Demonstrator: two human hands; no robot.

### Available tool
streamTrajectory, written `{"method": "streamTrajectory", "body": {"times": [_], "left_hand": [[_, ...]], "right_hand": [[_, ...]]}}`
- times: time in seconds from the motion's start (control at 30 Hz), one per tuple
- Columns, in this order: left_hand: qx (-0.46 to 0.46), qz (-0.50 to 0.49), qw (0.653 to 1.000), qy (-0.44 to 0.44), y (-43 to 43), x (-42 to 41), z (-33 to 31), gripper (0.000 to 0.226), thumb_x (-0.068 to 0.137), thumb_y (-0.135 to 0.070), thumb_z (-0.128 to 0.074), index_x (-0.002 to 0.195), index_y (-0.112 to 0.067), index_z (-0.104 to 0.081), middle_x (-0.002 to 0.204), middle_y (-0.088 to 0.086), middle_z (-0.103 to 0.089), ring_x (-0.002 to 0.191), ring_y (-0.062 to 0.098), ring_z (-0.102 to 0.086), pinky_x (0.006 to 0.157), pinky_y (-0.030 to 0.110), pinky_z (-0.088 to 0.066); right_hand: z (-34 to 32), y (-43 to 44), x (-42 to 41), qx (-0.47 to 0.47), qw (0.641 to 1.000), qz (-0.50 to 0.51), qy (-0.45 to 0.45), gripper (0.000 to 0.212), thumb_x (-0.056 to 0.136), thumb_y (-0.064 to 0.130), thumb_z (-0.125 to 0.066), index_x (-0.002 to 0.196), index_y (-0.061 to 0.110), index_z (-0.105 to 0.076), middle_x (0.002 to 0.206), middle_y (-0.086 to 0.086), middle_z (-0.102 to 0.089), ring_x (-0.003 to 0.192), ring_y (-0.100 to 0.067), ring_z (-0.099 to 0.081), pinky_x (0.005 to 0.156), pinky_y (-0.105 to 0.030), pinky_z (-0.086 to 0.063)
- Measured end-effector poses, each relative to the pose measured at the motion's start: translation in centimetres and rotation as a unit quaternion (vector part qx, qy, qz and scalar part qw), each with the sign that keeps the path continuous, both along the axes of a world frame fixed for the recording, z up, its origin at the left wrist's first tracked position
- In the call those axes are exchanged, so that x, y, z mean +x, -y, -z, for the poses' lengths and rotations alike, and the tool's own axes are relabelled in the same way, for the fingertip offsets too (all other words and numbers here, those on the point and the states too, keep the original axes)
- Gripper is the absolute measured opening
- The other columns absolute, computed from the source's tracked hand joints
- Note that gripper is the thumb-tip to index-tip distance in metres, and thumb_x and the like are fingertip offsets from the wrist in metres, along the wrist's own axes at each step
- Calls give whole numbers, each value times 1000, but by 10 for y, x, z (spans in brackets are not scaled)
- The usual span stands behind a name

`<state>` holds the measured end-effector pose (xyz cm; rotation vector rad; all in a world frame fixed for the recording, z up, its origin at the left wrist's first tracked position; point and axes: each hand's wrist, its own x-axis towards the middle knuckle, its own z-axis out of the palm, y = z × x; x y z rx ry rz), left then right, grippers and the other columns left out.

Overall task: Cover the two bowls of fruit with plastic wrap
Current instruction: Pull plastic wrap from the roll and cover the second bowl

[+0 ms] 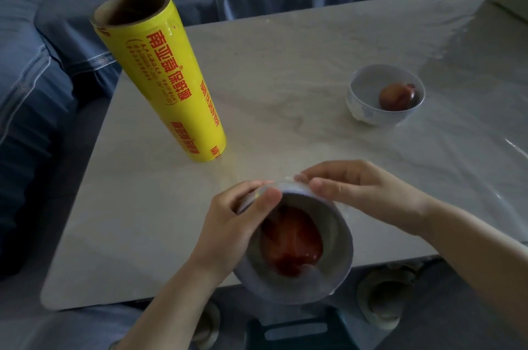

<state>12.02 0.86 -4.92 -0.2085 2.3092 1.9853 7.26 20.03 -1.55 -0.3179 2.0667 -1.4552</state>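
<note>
The left hand (228,224) curls its fingers (265,198) round the near bowl (340,264) at its left rim. The right hand (357,186) pinches plastic wrap (285,181) at the far rim (the film looks stretched over the red fruit (294,244)). The bowl is tilted at the worktop's (285,64) near edge.

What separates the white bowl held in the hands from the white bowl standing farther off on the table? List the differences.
Pose: the held white bowl is tilted toward the camera, gripped at its rim by the left hand and right hand. The far white bowl stands upright on the pale table, untouched.
Cover: clear film seems stretched over the held one; the far one looks open.
Shared: each holds one reddish fruit.
</note>
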Motion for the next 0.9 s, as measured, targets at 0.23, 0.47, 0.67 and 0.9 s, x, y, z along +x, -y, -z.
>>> {"method": "streamTrajectory", "body": {"times": [0.23, 0.47, 0.67, 0.9], "left_hand": [[10, -33, 999, 11, -3, 10, 3, 57, 50, -58, -64, 90, -18, -75, 80, -5, -75, 79, 8, -69, 63, 15, -51], [-28, -2, 999, 23, -3, 14, -6, 34, 53, -46, -72, 84, -31, -70, 82, -16, -72, 83, 2, -66, 62, 8, -49], [-53, 31, 998, 25, -2, 15, -3, 55, 47, -64, -64, 92, -32, -69, 87, -17, -71, 88, 2, -65, 68, 11, -52], [-39, 81, 996, 9, 2, 13, -3, 65, 41, -75, -69, 93, -36, -69, 94, -15, -73, 94, 8, -67, 78, 20, -55]], "right_hand": [[-18, 20, -12, 149, 987, 8, -65, 16, 75, 39, -71, 77, 23, -74, 75, 9, -72, 67, 4, -61, 69, -15, -49], [-8, 28, -16, 73, 995, 52, 33, 21, 88, 20, -58, 69, 12, -61, 57, 3, -58, 50, -6, -51, 51, -13, -44], [3, 29, -10, 59, 996, 58, -37, 24, 89, 23, -58, 66, 17, -56, 49, 6, -47, 41, -5, -40, 46, -18, -37], [17, 33, -11, 102, 989, 55, -94, 25, 89, 30, -57, 66, 22, -55, 52, 7, -50, 38, 0, -44, 43, -10, -38]]}}
